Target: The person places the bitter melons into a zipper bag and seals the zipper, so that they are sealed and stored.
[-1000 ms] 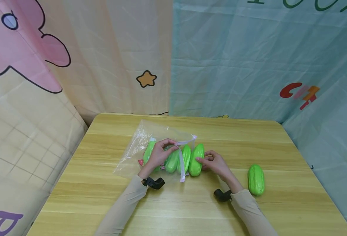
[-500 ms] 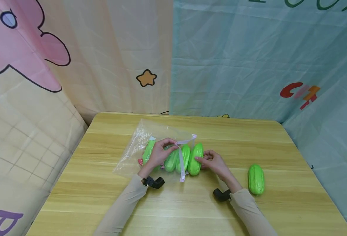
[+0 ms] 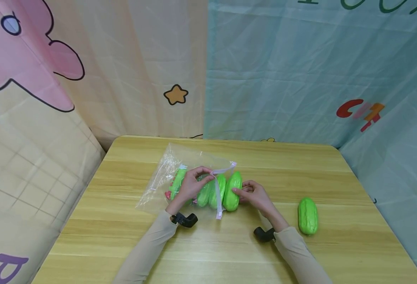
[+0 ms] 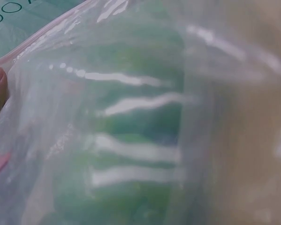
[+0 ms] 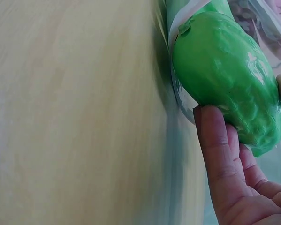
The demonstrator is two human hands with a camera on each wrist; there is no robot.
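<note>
A clear zip bag (image 3: pixel 166 165) lies on the table with its pale purple zip edge (image 3: pixel 218 201) parted at the right. The left hand (image 3: pixel 193 184) pinches the upper side of that edge. Inside the bag are green vegetable-like pieces (image 3: pixel 204 194) and a green piece with red bits (image 3: pixel 176 183). The right hand (image 3: pixel 256 195) holds a bumpy green gourd (image 3: pixel 232 191) at the bag's mouth, thumb on one side, fingers on the other. In the right wrist view the gourd (image 5: pixel 229 70) rests against the fingers (image 5: pixel 215 145). Blurred plastic (image 4: pixel 131 122) fills the left wrist view.
Another green gourd (image 3: pixel 308 216) lies on the wooden table (image 3: pixel 229 252) to the right of the right forearm. Patterned curtains (image 3: pixel 272 71) stand behind the table and at both sides.
The right hand and its gourd have shifted slightly left, closer to the pieces in the bag, which have also moved a little left. The left hand keeps its place on the bag edge.
</note>
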